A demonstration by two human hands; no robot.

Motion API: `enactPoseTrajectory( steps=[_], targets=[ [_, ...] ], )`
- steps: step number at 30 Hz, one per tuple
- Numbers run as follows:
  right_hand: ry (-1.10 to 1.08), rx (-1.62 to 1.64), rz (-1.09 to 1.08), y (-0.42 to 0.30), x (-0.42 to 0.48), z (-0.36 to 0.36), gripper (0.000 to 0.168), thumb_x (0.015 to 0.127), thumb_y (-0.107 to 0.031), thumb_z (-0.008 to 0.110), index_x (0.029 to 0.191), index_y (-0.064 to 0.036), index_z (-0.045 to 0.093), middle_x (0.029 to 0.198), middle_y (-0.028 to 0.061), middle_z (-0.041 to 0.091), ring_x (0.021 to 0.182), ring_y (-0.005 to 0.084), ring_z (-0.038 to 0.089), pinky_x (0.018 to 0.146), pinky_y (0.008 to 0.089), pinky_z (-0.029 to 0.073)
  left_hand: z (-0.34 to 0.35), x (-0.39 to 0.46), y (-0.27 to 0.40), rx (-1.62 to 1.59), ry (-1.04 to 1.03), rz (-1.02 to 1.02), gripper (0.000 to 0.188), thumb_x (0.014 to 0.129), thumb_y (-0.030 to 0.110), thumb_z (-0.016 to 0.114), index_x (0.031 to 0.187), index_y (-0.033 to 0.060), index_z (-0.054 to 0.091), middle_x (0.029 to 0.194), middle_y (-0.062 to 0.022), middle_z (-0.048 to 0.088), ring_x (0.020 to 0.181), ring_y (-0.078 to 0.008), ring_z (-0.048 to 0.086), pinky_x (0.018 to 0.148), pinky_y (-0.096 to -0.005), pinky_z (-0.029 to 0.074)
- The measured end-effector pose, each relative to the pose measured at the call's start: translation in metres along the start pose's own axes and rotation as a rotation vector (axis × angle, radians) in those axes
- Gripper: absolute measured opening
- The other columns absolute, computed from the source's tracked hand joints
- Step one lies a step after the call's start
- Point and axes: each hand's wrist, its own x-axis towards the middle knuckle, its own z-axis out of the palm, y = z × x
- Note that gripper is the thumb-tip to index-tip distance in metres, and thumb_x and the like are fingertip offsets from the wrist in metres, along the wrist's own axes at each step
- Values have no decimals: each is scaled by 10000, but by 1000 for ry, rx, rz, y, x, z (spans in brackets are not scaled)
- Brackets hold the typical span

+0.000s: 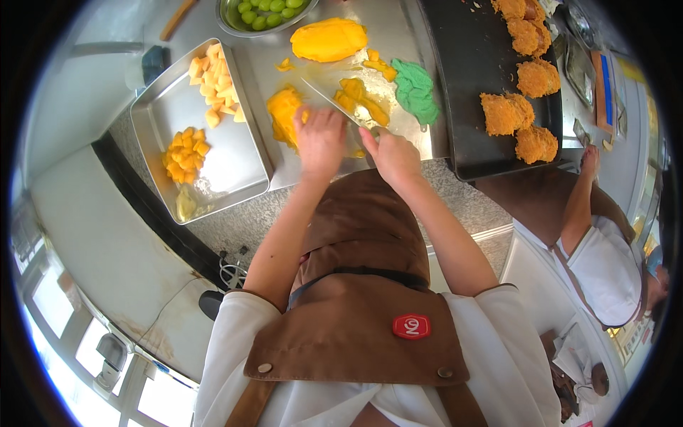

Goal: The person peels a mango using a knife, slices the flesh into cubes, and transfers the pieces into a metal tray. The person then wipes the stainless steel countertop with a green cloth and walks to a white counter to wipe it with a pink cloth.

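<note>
My left hand (322,141) grips a peeled piece of mango (284,115) on the steel worktop (251,69). In my right hand (396,156) is the handle of a knife, its narrow blade (326,97) pointing up and left beside the fingers of my left hand. Flat mango scraps (360,101) lie just beyond the blade. Farther off rests a large peeled mango half (329,40). To the right of the scraps is a crumpled green cloth (414,92).
At left, a shallow metal tray (229,155) holds pale orange melon cubes (213,80), mango cubes (185,152) and a mango pit or scrap (185,204). Green grapes (269,12) fill a metal bowl. A black baking tray (464,107) bears floss-coated buns (507,113); beyond it works another person (597,267).
</note>
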Motion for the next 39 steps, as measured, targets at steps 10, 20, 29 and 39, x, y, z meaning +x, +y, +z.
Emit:
enactPoseTrajectory(
  steps=[10,20,29,39],
  targets=[
    [24,825,179,81,-55,6,637,1013,-583,404,682,-49,505,503,26,416,432,153,438,441,322,380,-9,42,-7,-17,6,-93,424,712,12,693,1123,94,631,1161,-110,609,1102,-317,559,981,-445,400],
    [-375,1420,455,100,-88,39,664,999,-651,342,668,-80,411,497,3,326,367,105,305,351,267,262,11,45,22,-146,-376,-207,423,732,65,722,1119,103,556,1114,-127,548,1054,-354,570,832,-456,498],
    [-440,1533,411,78,-87,57,664,994,-669,319,688,-86,404,494,2,295,360,110,272,352,271,263,22,14,35,-419,-268,-407,380,765,57,695,1113,74,545,1050,-155,565,850,-358,639,734,-453,537],
    [-306,1165,367,64,-98,37,626,1023,-579,383,654,-77,449,513,8,406,394,116,386,383,285,322,30,9,26,-752,-100,-606,366,770,60,716,1107,24,578,1005,-144,664,748,-257,665,706,-352,544]
  ],
)
